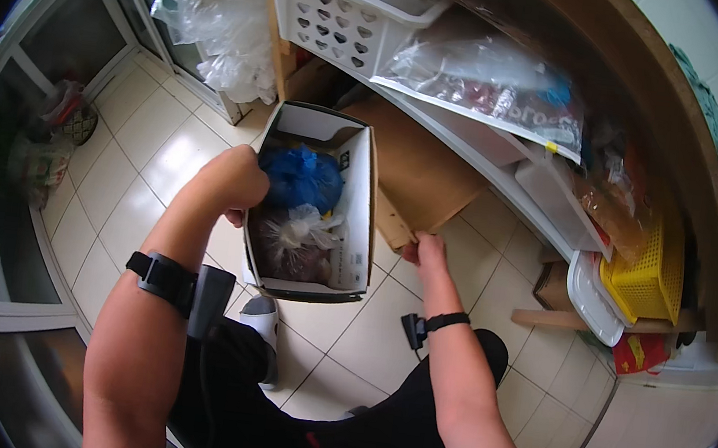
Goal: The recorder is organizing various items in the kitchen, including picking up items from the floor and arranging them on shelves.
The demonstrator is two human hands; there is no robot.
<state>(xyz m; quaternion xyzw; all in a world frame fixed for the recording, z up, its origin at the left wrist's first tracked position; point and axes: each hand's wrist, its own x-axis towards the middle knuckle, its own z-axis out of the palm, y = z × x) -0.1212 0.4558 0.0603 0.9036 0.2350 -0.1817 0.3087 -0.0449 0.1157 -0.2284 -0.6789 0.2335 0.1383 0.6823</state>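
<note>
An open cardboard box (365,225), white inside, hangs tilted above the tiled floor, and my left hand (241,181) grips its left wall. Inside it lie a knotted blue plastic bag (304,178) and, nearer to me, a knotted clear plastic bag (297,243) with dark reddish contents. To the right, my right hand (425,251) pinches the near corner of a larger brown cardboard box (425,172), which sits partly under the lower shelf. The fingertips of both hands are partly hidden.
A white basket (335,22) and a clear printed bag (487,86) rest on the shelf above. Plastic bags (234,37) hang at the upper left. At right are a yellow basket (648,277) and a white lid (593,300). Glazed doors (76,26) line the left side.
</note>
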